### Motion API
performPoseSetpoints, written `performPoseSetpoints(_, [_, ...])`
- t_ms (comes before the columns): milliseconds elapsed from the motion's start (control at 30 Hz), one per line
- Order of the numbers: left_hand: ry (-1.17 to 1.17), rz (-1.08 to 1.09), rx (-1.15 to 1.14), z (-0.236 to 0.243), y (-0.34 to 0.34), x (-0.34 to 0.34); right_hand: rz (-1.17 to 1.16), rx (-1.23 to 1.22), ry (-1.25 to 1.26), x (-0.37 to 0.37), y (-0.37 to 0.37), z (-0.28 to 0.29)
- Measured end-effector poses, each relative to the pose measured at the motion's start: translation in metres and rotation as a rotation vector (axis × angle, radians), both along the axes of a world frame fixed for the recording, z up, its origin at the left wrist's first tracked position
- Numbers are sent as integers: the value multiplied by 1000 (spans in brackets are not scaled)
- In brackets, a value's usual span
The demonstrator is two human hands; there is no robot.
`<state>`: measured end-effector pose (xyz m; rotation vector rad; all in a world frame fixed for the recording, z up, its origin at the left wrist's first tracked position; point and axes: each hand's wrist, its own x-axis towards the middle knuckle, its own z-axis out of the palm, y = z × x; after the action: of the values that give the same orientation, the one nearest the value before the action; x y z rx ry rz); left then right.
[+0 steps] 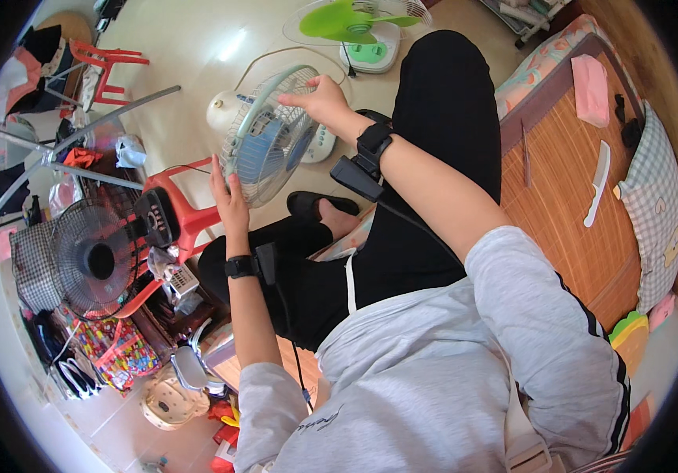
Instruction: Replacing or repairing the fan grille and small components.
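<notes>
In front of me stands a fan with a pale green-rimmed wire guard [269, 69] and blue blades [266, 150]. My left hand [232, 206] is at the near left edge of the guard, its fingers fairly straight along the outside and its thumb on the front, with the rim between them. On the far right part of the rim, my right hand [324, 102] grips with its thumb across the wires and its fingers partly hidden behind. The fan's white motor housing [227, 110] shows behind the guard. Part of its white base [321, 146] with buttons shows beyond the right side.
A second fan with green blades [339, 22] lies farther off. To the left are a black fan [100, 260], a red plastic stool [185, 209] and a metal-tube rack [51, 154]. On the bamboo mat [556, 197] at right lie a white-handled knife [597, 183] and a pink tissue pack [590, 91].
</notes>
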<state>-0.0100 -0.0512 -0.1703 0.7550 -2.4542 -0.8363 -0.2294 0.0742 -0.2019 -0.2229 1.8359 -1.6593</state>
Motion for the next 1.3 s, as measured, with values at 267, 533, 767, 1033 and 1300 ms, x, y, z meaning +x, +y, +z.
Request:
performPoseSetpoints(267, [-30, 17, 93, 8, 9, -4, 47, 53, 114, -3, 2, 4])
performPoseSetpoints(533, [18, 74, 149, 1, 8, -4, 9, 21, 124, -3, 6, 8])
performPoseSetpoints(767, [65, 103, 288, -7, 1, 3, 19, 106, 256, -1, 9, 15])
performPoseSetpoints(1033, [95, 91, 296, 6, 6, 1, 11, 160, 294, -1, 7, 13])
performPoseSetpoints(1300, [77, 143, 301, 0, 1, 6, 33, 216, 238, -3, 5, 4])
